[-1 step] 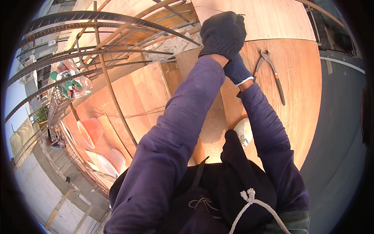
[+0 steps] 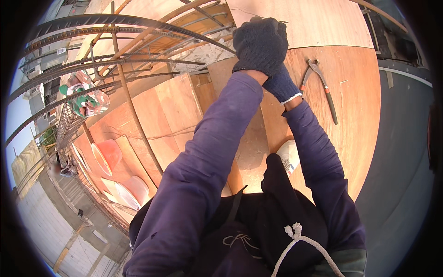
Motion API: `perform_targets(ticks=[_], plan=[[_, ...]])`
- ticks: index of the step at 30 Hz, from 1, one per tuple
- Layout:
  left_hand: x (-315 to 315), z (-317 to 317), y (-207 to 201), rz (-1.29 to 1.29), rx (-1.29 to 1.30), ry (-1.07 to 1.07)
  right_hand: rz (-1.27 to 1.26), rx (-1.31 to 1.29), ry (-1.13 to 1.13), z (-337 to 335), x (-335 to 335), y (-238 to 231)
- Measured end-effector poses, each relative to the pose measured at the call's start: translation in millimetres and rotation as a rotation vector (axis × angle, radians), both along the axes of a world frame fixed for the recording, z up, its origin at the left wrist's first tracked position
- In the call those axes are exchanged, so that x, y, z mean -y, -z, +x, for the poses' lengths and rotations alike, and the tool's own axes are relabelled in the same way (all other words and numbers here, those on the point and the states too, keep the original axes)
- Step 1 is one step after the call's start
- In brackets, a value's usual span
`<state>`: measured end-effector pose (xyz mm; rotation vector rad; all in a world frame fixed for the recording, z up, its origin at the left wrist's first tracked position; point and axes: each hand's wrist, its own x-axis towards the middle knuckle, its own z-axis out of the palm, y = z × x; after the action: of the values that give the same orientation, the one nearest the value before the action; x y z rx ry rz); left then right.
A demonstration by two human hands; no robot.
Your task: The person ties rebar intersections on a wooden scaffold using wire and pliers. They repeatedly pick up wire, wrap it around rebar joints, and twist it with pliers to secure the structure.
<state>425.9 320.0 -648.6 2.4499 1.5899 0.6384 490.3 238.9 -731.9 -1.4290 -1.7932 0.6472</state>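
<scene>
My left hand (image 2: 260, 46), in a black knit glove, is closed with its fingers curled, at the far edge of the near plywood sheet (image 2: 355, 101). What it grips is hidden. A thin dark wire (image 2: 282, 21) shows just past its knuckles; whether the hand holds it I cannot tell. Tucked against and partly under the left is my right hand (image 2: 281, 86), in a dark blue glove with a white cuff. Its fingers are covered by the left hand. On the plywood to the right lie end-cutting pincers (image 2: 323, 87) with red and black handles, their jaws pointing away.
Long rebar rods (image 2: 138, 60) cross the upper left, over more plywood panels (image 2: 170, 101). A red rounded object (image 2: 110, 154) lies at left. A white shoe (image 2: 289, 156) stands below my right forearm. Farther left is a person in green (image 2: 85, 99). A grey surface (image 2: 397, 152) borders the right.
Both hands have shifted slightly, the left one a little to the left and rotated, still pressed together. The pincers have not moved.
</scene>
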Motion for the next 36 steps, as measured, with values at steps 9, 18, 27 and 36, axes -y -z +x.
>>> perform_targets(ticks=[9, 18, 27, 36], plan=[[53.5, -32.1, 5.1, -0.208, 0.336, -0.225, -0.773, -0.531, -0.204, 34.9, 12.3, -68.1], [58.9, -37.8, -6.2, -0.490, 0.710, -0.258, -0.615, -0.425, -0.196, 70.5, -38.6, -84.7], [63.1, -53.6, 4.7, -0.352, 0.377, -0.158, -0.444, -0.150, 0.133, 23.1, -94.0, -49.4], [71.0, -45.3, -2.8, -0.187, 0.509, -0.266, -0.269, -0.032, -0.028, 20.8, -87.6, 2.6]])
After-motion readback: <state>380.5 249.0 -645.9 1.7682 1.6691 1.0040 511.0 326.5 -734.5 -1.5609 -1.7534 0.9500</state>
